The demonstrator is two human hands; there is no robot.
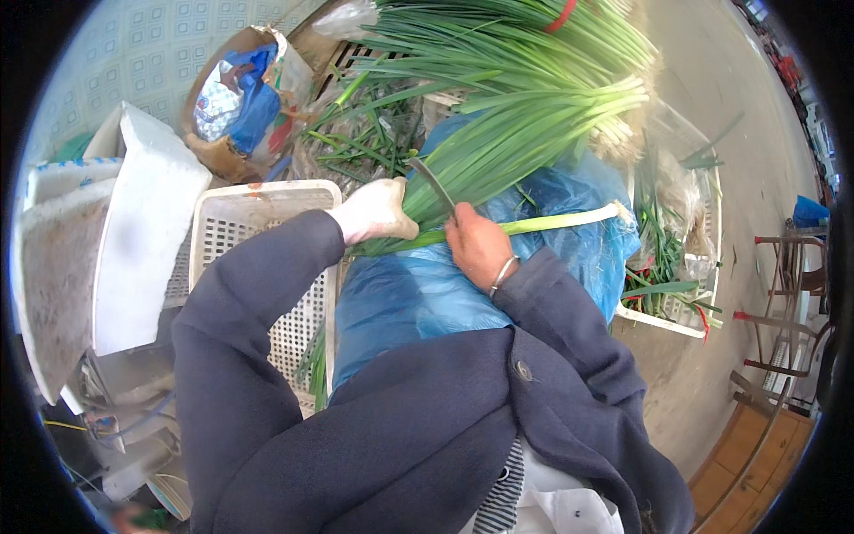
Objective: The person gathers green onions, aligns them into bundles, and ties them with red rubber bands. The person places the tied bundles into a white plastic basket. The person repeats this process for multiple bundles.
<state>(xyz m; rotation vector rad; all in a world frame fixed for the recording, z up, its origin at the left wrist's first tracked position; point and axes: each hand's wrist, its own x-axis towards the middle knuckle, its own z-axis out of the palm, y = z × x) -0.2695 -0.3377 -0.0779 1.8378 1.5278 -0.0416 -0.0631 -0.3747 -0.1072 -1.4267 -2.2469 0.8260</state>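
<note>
My left hand [377,212], in a pale glove, is closed on green leaf tips at the left end of the leek stalks. My bare right hand [480,245] grips a knife, its narrow, slightly curved blade [432,181] slanting up and left over the leaves. A single leek [567,220] passes by my right hand, its white rooted end pointing right. Beyond it a loose pile of leeks [527,143] lies with roots to the right. Blue plastic sheeting [427,294] covers my lap beneath them. The knife handle is hidden in my fist.
A white perforated crate [267,193] stands at my left, beside white foam panels [143,233]. Another crate [694,327] with leek scraps sits at right. Farther off are a tied leek bundle [507,33], a cardboard box [200,100] with plastic bags, and a metal-framed stool [787,300].
</note>
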